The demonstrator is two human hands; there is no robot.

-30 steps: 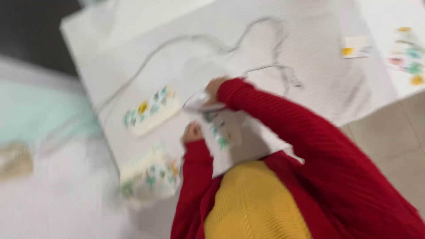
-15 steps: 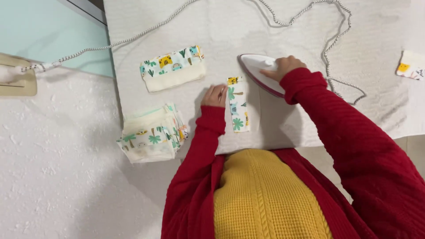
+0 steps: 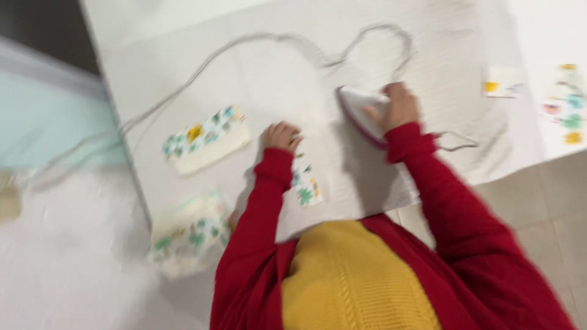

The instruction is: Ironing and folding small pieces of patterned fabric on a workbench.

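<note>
The picture is blurred by motion. My right hand [image 3: 397,105] grips the handle of a white and pink iron [image 3: 362,112] standing on the white padded cloth [image 3: 293,73]. My left hand [image 3: 281,135] presses its fingers on the top end of a narrow patterned fabric strip [image 3: 306,183], which lies to the left of the iron. Both arms wear red sleeves. The iron's cord [image 3: 269,43] loops across the cloth behind the iron.
A folded patterned piece [image 3: 205,139] lies left of my left hand, and a stack of similar pieces [image 3: 186,232] sits at the cloth's near left edge. Small patterned pieces [image 3: 502,81] lie at the far right. Tiled floor [image 3: 550,201] shows bottom right.
The camera view has swung and blurred. The iron sits a little farther right of the strip, with my right hand still on it. My left hand stays at the strip's top.
</note>
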